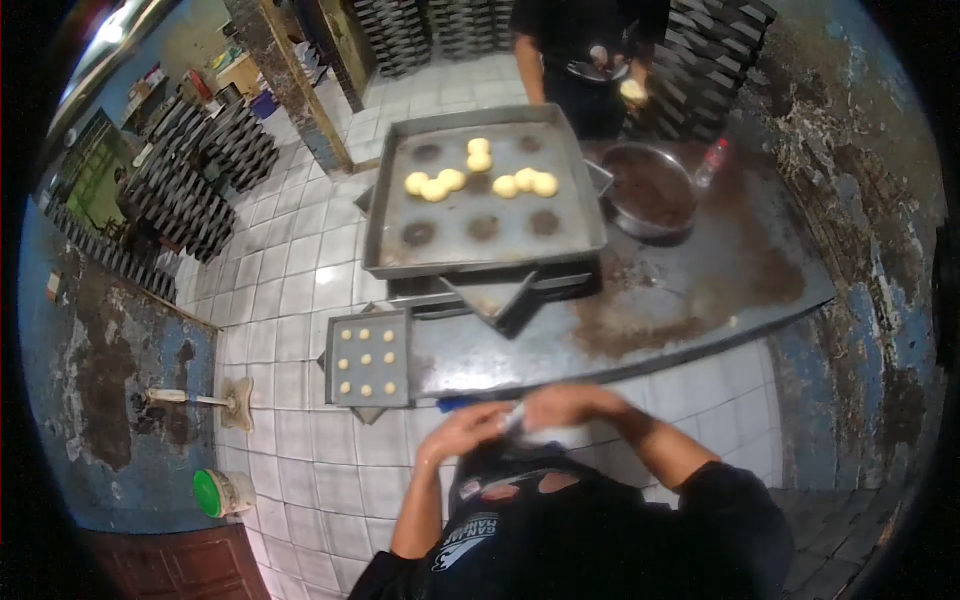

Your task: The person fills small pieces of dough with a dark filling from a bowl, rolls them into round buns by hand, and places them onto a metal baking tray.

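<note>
My left hand and my right hand meet in front of my body, just off the near edge of the metal table. Between their fingers is a small pale, whitish thing, too blurred to name. The fingers of both hands are bent closed around it. Ahead of them, a large square metal tray holds several pale yellow dough balls, bunched in three clusters among dark round stains. To the left of my hands, a smaller-looking tray bears several little dough balls in rows.
A round metal bowl of dark brown filling stands on the stained metal table, beside a red-capped bottle. Across the table, another person's hand holds a yellowish piece. Stacked trays stand at left; a green-lidded bucket sits on the tiles.
</note>
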